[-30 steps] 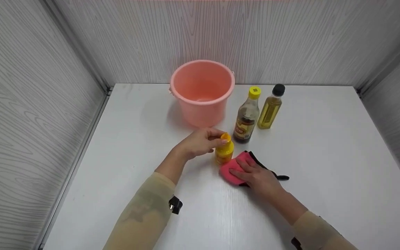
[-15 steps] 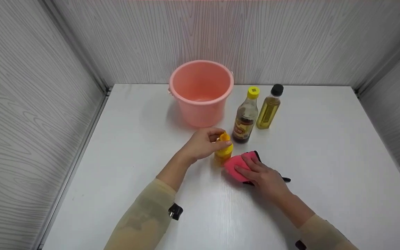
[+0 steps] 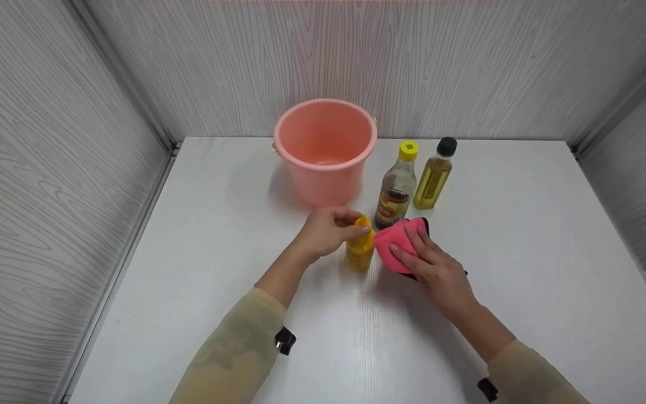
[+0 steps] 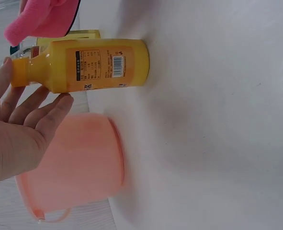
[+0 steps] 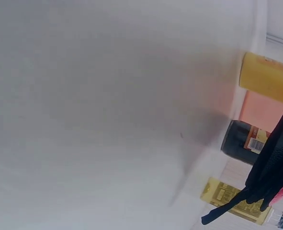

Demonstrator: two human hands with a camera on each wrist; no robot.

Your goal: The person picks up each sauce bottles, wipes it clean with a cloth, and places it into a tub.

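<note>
Mid-table, toward the back edge: yellow bottle (image 3: 360, 251) upright, cap pinched by left hand (image 3: 326, 231). Pink cloth (image 3: 396, 247) gripped by right hand (image 3: 438, 272), lifted beside bottle, seemingly not yet wiping; contact unclear.

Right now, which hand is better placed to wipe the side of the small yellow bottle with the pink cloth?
The right hand. It already holds the pink cloth raised beside the yellow bottle, close to its side. The left hand is busy pinching the bottle's cap, keeping it upright on the table.

Pink cloth (image 3: 398, 247): soft, fuzzy, black-backed. Yellow bottle (image 3: 360, 251): smooth plastic, glossy paper label. Bucket (image 3: 326, 150): matt pink plastic. Dark sauce bottle (image 3: 397, 188), oil bottle (image 3: 434, 175): clear, glossy. Table (image 3: 525, 252): smooth white, slight sheen. Walls: grey wood-grain.
</note>
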